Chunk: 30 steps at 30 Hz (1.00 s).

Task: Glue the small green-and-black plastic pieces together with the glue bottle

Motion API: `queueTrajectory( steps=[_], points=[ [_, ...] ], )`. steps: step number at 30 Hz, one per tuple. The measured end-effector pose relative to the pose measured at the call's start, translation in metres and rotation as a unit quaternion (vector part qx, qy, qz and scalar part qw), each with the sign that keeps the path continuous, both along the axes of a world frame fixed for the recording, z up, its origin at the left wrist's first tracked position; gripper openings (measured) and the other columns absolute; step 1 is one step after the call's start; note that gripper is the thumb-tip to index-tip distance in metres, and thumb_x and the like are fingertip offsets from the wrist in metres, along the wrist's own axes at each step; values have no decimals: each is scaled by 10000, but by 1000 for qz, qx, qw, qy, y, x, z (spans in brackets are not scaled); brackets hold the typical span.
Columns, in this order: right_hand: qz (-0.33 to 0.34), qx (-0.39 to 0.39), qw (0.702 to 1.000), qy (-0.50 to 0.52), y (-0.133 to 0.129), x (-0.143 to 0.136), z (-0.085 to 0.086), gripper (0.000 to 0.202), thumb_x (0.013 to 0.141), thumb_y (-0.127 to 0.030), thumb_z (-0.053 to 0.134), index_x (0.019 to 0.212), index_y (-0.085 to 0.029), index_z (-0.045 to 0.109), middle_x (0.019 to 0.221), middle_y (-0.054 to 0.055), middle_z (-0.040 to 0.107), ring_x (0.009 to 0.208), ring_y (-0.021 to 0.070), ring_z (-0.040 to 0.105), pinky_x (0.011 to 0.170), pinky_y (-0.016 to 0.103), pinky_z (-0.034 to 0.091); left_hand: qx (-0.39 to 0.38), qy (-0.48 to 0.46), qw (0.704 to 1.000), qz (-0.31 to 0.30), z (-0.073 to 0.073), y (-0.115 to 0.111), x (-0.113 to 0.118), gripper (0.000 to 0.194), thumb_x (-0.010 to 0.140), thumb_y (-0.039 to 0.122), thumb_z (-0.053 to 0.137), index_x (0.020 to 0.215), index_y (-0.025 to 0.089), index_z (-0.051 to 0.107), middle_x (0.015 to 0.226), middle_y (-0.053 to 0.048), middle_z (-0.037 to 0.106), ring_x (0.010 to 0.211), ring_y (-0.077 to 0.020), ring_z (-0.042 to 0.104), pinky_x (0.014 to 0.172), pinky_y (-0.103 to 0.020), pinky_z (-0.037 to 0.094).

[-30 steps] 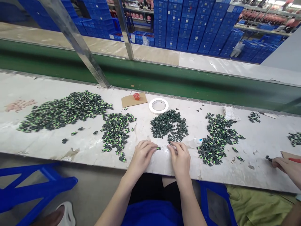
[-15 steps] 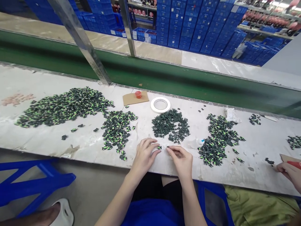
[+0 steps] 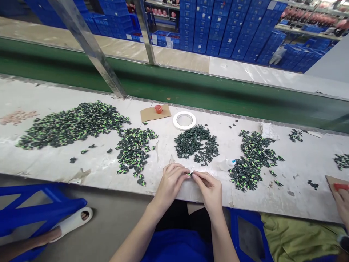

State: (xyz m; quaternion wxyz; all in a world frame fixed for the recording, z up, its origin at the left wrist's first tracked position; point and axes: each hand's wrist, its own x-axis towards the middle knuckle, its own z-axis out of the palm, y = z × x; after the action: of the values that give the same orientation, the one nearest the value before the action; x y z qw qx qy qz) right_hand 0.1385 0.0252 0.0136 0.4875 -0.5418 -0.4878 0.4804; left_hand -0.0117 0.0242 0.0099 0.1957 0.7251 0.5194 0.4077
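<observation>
My left hand [image 3: 171, 181] pinches a small black-and-green part [image 3: 188, 174] between thumb and fingers. The fingertips of my right hand [image 3: 210, 187] meet it from the other side, closed on a tiny dark piece that they mostly cover. Just beyond my hands lies a heap of small dark green, rod-like pieces [image 3: 188, 143]. A pile of black-and-green parts [image 3: 136, 149] spreads to the left of my hands, and another pile of black-and-green parts [image 3: 249, 163] is to their right.
A white tape roll [image 3: 184, 120] lies behind the rods, beside a red cup [image 3: 158, 108] on cardboard [image 3: 145, 115]. A large heap of parts [image 3: 79, 123] covers the left bench. At far right, a co-worker's hand [image 3: 343, 200] touches something red. A metal post [image 3: 100, 60] rises at the back edge.
My hands have come together, bringing the two small pieces into contact or nearly so. The co-worker's hand at the right has shifted, and a foot in a white shoe at lower left has moved.
</observation>
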Motion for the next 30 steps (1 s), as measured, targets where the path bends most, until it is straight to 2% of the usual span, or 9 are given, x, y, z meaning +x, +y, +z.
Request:
queueTrajectory(
  steps=[7,12,17,22,26,30],
  points=[
    [16,-39,998,45,-3,3,2,110,739,-281,714,807,-215,770,832,48,763,792,215,720,756,335,592,20,-35,999,-17,2,-1,5,114,892,149,557,918,204,655,835,-28,725,852,-204,615,796,-357,465],
    [8,13,1000,25,-7,4,3,77,755,-258,703,772,-201,751,804,50,746,782,194,707,730,303,589,21,-92,995,-27,2,-2,8,116,872,131,586,913,198,672,818,-34,724,832,-197,604,761,-337,509],
    [-14,21,999,35,-9,7,4,175,723,-258,731,881,-183,730,789,53,751,717,182,712,684,293,606,-39,-151,987,-47,11,-4,10,118,854,166,617,906,214,711,839,-49,728,887,-205,619,790,-339,539],
    [-8,62,998,-7,-12,13,5,207,747,-231,700,948,-182,707,807,59,758,723,190,722,697,313,619,-118,-206,971,-17,19,-8,15,100,814,182,650,874,197,728,859,-66,704,880,-191,648,802,-315,557],
    [5,104,993,-59,-14,17,7,241,772,-223,678,1009,-188,698,833,63,759,708,192,721,706,329,622,-135,-202,970,-16,23,-9,15,102,804,184,647,861,200,730,862,-68,703,885,-195,648,820,-324,553],
    [28,138,985,-100,-16,20,12,281,785,-195,660,1066,-195,674,832,48,752,711,180,712,733,334,614,-122,-157,980,-21,24,-8,12,116,808,180,636,877,209,725,865,-63,722,920,-215,631,848,-363,527]
  ],
)
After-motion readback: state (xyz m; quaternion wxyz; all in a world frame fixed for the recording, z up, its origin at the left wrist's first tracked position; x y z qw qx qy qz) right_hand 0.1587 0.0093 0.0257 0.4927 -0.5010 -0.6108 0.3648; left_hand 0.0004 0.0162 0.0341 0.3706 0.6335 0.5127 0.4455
